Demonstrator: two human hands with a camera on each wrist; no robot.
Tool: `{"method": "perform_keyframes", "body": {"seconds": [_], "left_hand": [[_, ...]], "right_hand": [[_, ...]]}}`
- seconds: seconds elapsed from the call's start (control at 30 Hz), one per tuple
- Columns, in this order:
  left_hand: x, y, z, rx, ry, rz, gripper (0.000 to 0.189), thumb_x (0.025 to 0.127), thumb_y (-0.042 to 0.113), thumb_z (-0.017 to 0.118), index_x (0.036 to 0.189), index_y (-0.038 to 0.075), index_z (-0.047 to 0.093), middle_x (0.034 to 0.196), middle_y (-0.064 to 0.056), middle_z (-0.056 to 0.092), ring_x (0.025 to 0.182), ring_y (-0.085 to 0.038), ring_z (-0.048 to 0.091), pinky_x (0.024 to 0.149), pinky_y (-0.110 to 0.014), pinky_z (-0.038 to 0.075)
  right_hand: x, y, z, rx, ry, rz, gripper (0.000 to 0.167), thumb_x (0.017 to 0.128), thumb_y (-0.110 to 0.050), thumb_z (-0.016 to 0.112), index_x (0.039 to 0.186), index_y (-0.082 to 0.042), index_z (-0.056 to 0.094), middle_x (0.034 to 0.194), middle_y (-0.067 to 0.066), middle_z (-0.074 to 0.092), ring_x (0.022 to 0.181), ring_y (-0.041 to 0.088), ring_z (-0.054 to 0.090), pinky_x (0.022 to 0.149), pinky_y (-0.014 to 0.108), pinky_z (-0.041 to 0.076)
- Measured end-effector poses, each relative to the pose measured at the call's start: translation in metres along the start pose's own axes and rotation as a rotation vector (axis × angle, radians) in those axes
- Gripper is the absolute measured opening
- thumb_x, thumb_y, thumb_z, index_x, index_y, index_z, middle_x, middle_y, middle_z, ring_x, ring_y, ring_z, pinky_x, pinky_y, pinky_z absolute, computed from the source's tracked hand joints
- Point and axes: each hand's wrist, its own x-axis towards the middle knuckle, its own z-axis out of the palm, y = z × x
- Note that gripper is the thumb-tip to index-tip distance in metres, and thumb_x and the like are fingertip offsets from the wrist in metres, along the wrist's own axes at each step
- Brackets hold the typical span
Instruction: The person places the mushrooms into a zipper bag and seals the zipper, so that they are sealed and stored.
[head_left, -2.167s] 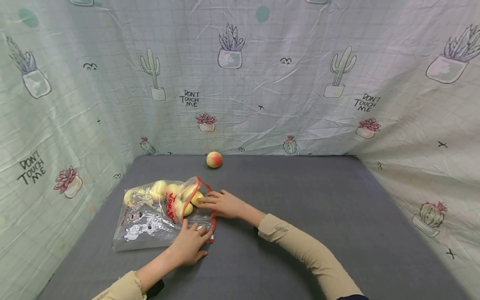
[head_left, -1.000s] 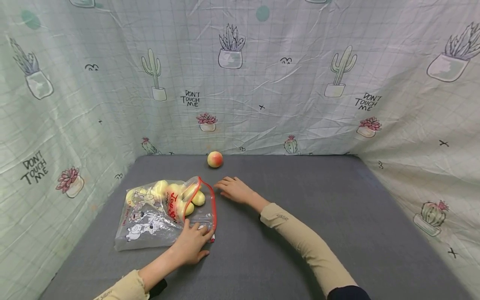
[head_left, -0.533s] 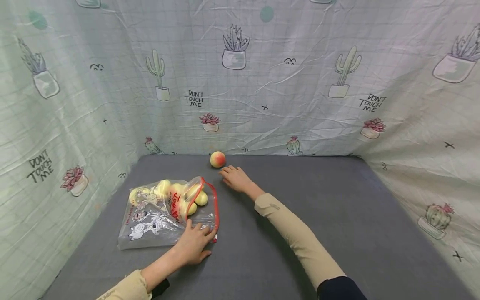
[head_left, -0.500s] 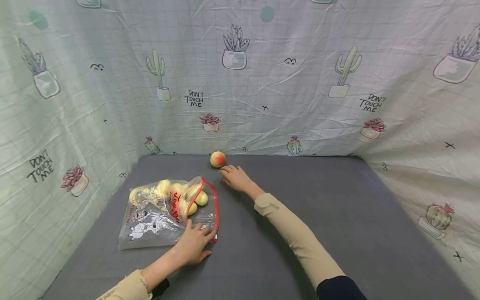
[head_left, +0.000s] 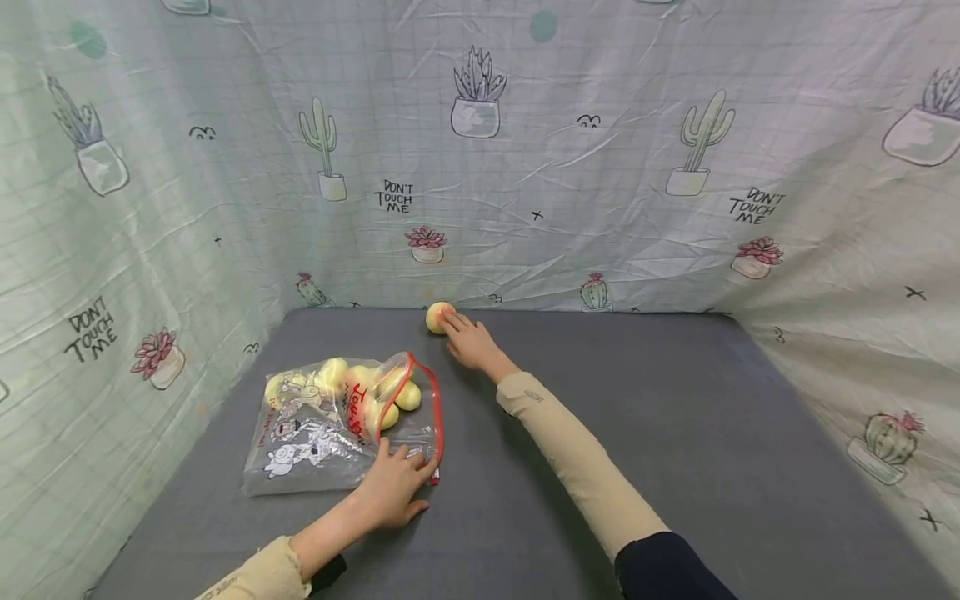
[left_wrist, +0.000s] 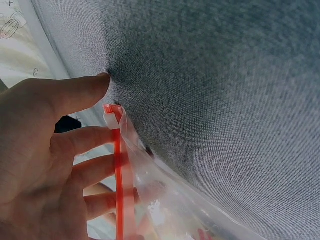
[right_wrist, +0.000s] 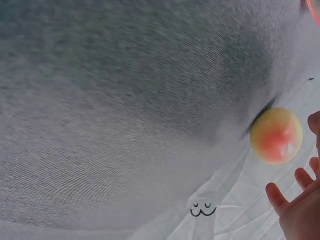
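A clear plastic zip bag (head_left: 311, 467) with red lettering and cartoon animals lies on the left of the table. Several yellow fruits (head_left: 333, 372) fill its far side, and its mouth gapes to the right. My left hand (head_left: 390, 487) rests on the near corner of that mouth; in the left wrist view its extended fingers meet the red zip strip (left_wrist: 119, 190), thumb apart. Near the back edge sits a yellow-and-red peach (head_left: 437, 318). My right hand (head_left: 474, 343) reaches to its right side, overlapping it in the head view. Around the peach (right_wrist: 276, 136), the right wrist view shows spread fingers and a gap.
The dark grey tabletop (head_left: 637, 433) stretches to the right of the bag. A pale curtain (head_left: 525, 150) printed with cacti encloses the back and both sides, and the peach lies close to its foot.
My right hand has left the fruit at the bag's mouth and moved away toward the back, up to the peach. The left hand stays on the bag. The head view has shifted slightly.
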Motion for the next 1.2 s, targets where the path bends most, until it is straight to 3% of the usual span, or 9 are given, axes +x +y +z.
{"method": "perform_keyframes", "body": {"seconds": [0.07, 0.17, 0.27, 0.3, 0.37, 0.8, 1.2], "left_hand": [[0.0, 0.0, -0.001, -0.005, -0.006, -0.003, 0.055, 0.071, 0.044, 0.066, 0.116, 0.015, 0.059, 0.098, -0.003, 0.061, 0.089, -0.025, 0.053, 0.077, -0.05, 0.032], [0.001, 0.0, -0.002, -0.01, -0.008, -0.006, 0.055, 0.071, 0.044, 0.066, 0.116, 0.015, 0.059, 0.097, -0.003, 0.061, 0.089, -0.025, 0.053, 0.077, -0.05, 0.032], [0.0, 0.001, -0.003, -0.007, -0.008, -0.009, 0.055, 0.07, 0.044, 0.066, 0.116, 0.015, 0.059, 0.097, -0.003, 0.061, 0.088, -0.025, 0.053, 0.077, -0.05, 0.033], [0.0, 0.001, -0.003, -0.005, -0.007, -0.011, 0.055, 0.07, 0.044, 0.067, 0.116, 0.015, 0.059, 0.097, -0.003, 0.061, 0.088, -0.025, 0.053, 0.077, -0.05, 0.033], [-0.001, 0.001, -0.003, -0.003, -0.007, -0.014, 0.055, 0.07, 0.044, 0.067, 0.117, 0.015, 0.059, 0.097, -0.002, 0.061, 0.088, -0.025, 0.054, 0.077, -0.05, 0.033], [-0.001, 0.004, -0.004, -0.008, -0.015, -0.025, 0.056, 0.07, 0.045, 0.067, 0.116, 0.015, 0.059, 0.097, -0.003, 0.06, 0.088, -0.025, 0.053, 0.078, -0.049, 0.032], [0.002, 0.005, -0.003, -0.023, -0.057, -0.041, 0.054, 0.071, 0.044, 0.066, 0.116, 0.015, 0.059, 0.098, -0.004, 0.061, 0.09, -0.026, 0.054, 0.079, -0.05, 0.033]], "right_hand": [[0.011, 0.007, 0.012, 0.001, 0.015, -0.004, 0.056, 0.094, -0.032, 0.037, 0.144, -0.021, 0.013, 0.151, -0.004, 0.008, 0.138, 0.017, 0.016, 0.096, 0.047, 0.035], [0.018, 0.007, 0.011, 0.009, -0.019, 0.017, 0.059, 0.094, -0.033, 0.035, 0.144, -0.022, 0.007, 0.151, -0.006, 0.001, 0.139, 0.014, 0.008, 0.098, 0.048, 0.033], [0.02, 0.001, 0.003, -0.019, -0.038, 0.032, 0.061, 0.094, -0.033, 0.038, 0.145, -0.021, 0.007, 0.152, -0.003, 0.003, 0.14, 0.016, 0.009, 0.1, 0.048, 0.031], [0.016, -0.007, -0.011, -0.01, -0.088, 0.058, 0.063, 0.093, -0.028, 0.043, 0.145, -0.019, 0.009, 0.152, -0.002, 0.004, 0.139, 0.018, 0.011, 0.102, 0.049, 0.029], [0.017, -0.011, -0.015, -0.026, -0.108, 0.067, 0.064, 0.093, -0.03, 0.043, 0.145, -0.019, 0.008, 0.152, -0.001, 0.004, 0.139, 0.019, 0.01, 0.103, 0.048, 0.028], [0.031, -0.009, -0.011, -0.006, -0.21, 0.169, 0.065, 0.093, -0.033, 0.041, 0.145, -0.02, 0.003, 0.152, -0.005, -0.001, 0.14, 0.015, 0.005, 0.108, 0.046, 0.021], [0.03, -0.009, -0.008, -0.03, -0.275, 0.186, 0.067, 0.092, -0.033, 0.043, 0.145, -0.021, 0.004, 0.152, -0.004, 0.001, 0.14, 0.016, 0.005, 0.107, 0.046, 0.022]]}}
